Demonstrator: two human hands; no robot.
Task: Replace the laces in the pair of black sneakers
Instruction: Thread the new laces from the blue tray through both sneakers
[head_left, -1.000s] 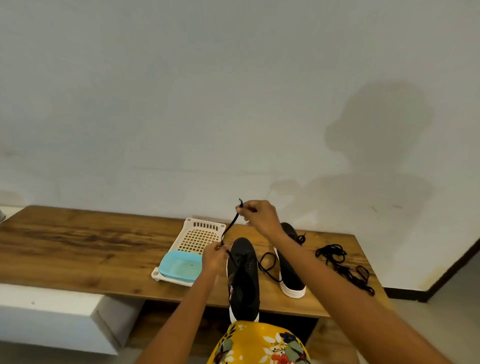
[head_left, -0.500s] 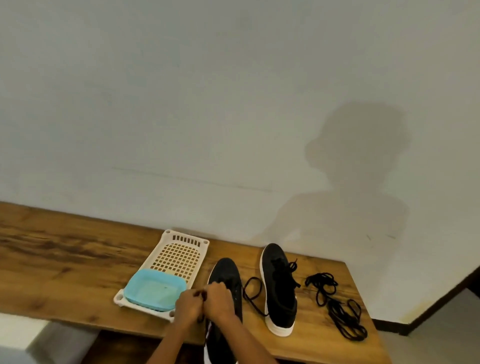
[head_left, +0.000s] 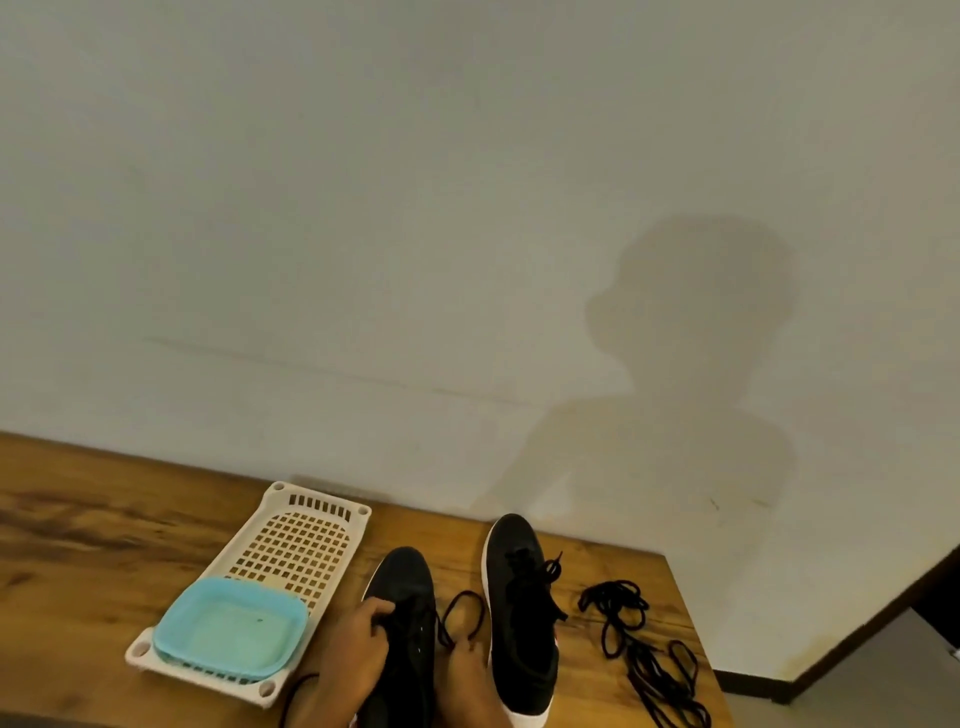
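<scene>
Two black sneakers with white soles stand on the wooden table (head_left: 93, 551), toes toward the wall. The left sneaker (head_left: 405, 613) sits between my hands. My left hand (head_left: 356, 644) grips its left side, fingers curled over the lace area. My right hand (head_left: 465, 670) pinches a black lace (head_left: 460, 618) that loops up beside the shoe. Another stretch of lace trails off by the tray's front corner. The right sneaker (head_left: 522, 608) stands alone with its lace threaded. A loose bundle of black laces (head_left: 639, 639) lies to its right.
A white perforated plastic tray (head_left: 306, 535) lies left of the shoes with a light blue square container (head_left: 231, 629) on its near end. A plain wall rises behind the table. The table's right edge drops to the floor (head_left: 857, 696).
The view has tilted further down and closer. My hands, together over the left sneaker half a second ago, have parted: left on the shoe's side, right on the lace loop.
</scene>
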